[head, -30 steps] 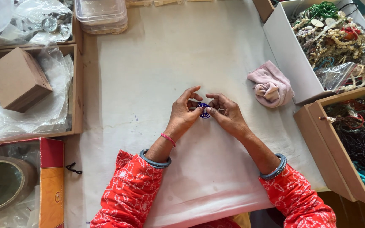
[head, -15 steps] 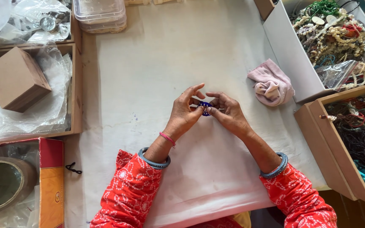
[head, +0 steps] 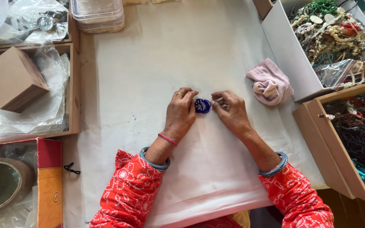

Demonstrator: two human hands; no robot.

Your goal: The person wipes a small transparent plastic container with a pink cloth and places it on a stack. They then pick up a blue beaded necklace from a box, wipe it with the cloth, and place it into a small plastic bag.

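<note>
Fingertips of both hands meet on one small dark-blue beaded piece [head: 202, 105] lying on the white table cover [head: 170, 50]. Left hand [head: 180, 113]: fingers curled down, tips pressed to the piece's left edge; one ring on a finger. Right hand [head: 231, 112]: fingers bent, thumb and forefinger tips at the piece's right edge; whether they pinch it or only touch it cannot be told. Piece sits between the two hands, roughly mid-table.

Count: two hands, two blue-grey bangles, one per wrist; one thin pink band on the left wrist. One pink cloth bundle [head: 270, 82] right of the hands, apart from them. One white box [head: 284, 55] of mixed bead strings, one brown box [head: 317, 139] of dark bead strings, both at right, both cut off by the edge. One cardboard cube [head: 13, 78] on clear plastic in a wooden tray [head: 75, 84] at left. One tape roll [head: 1, 183], lower left, partly cut off. Stacked clear lidded containers [head: 98, 14] at top; number unclear.

Detail of the blue piece is too small to resolve.
</note>
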